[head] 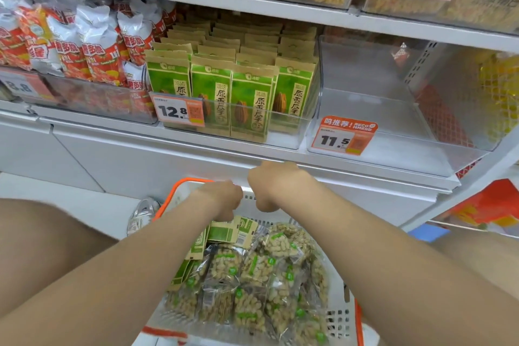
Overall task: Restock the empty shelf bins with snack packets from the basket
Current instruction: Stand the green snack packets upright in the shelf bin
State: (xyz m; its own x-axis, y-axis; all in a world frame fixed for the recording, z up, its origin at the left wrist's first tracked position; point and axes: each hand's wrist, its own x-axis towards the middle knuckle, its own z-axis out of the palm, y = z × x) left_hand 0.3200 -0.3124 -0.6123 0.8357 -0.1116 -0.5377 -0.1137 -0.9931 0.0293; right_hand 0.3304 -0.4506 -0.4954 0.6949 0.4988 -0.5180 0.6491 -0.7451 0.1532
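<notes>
Both hands are down at the far end of the basket (341, 314). The left hand (222, 199) curls over the green kraft packets (224, 233) and the right hand (269, 188) is balled just beside it. The fingers point away from view, so I cannot tell if either pinches anything. Clear snack packets (252, 275) heap the basket's near side. Up and right of the basket sits the empty bin (379, 109) tagged 11.5 — low front lip, open top, but the shelf above looks tight.
</notes>
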